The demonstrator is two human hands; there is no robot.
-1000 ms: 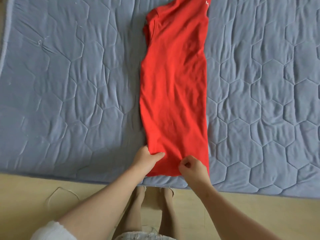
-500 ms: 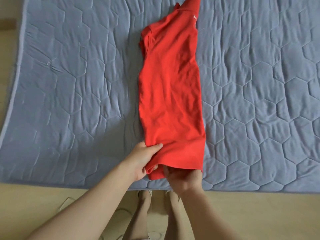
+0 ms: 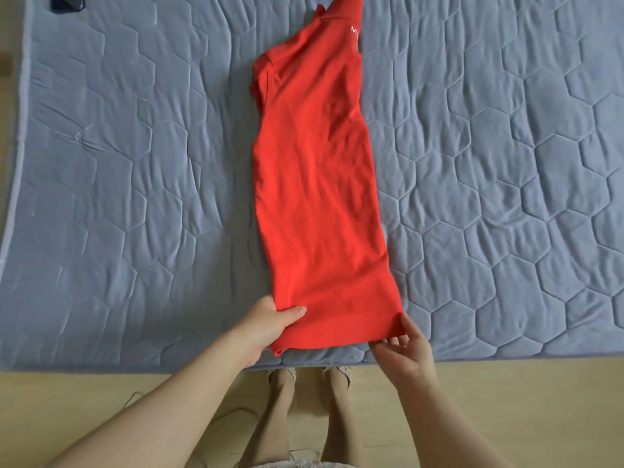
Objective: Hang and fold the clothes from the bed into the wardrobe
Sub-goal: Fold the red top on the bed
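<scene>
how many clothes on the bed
1: the red shirt, a long folded strip on the bed, near hem gripped by the left hand. More may lie outside the view.

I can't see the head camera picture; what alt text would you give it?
A red shirt, folded lengthwise into a long strip, lies on a grey-blue quilted mattress. The person's left hand grips the near hem's left corner, thumb on top; the right hand, fingers spread, is at the right corner.
</scene>
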